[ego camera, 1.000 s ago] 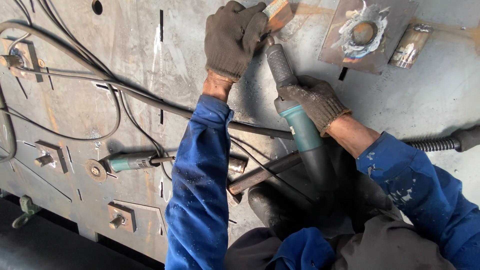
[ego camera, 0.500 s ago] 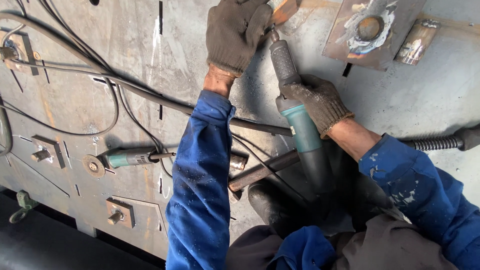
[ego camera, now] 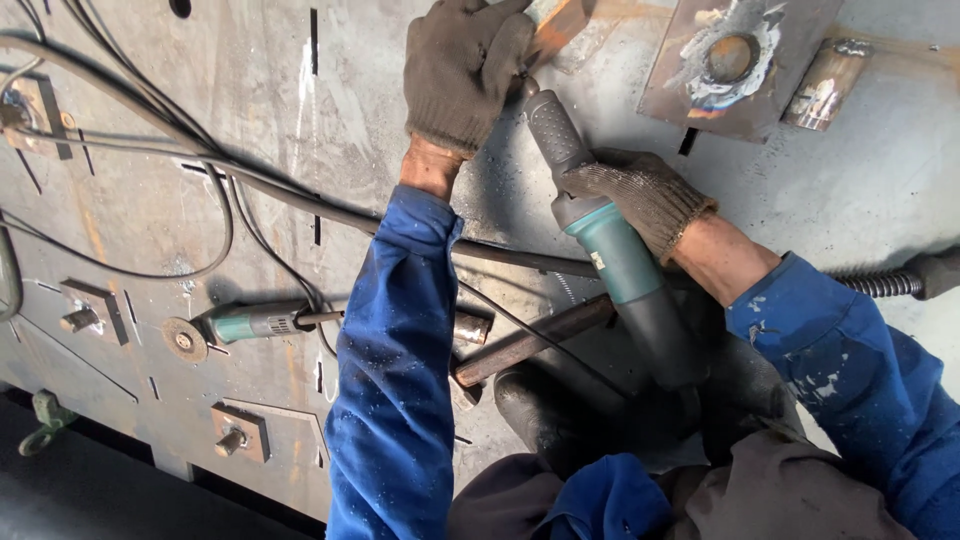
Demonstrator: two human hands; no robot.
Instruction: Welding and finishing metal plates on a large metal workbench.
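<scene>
Up top on the steel desk, the gloved left hand has its grip closed on a small rusty metal block. Right hand is wrapped tight around the teal-and-grey grinder, whose nose touches that block. A second grinder lies off left among black cables.

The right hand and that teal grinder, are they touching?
Touching. The head view shows the gloved right hand wrapped around the grinder, just above its teal section.
</scene>
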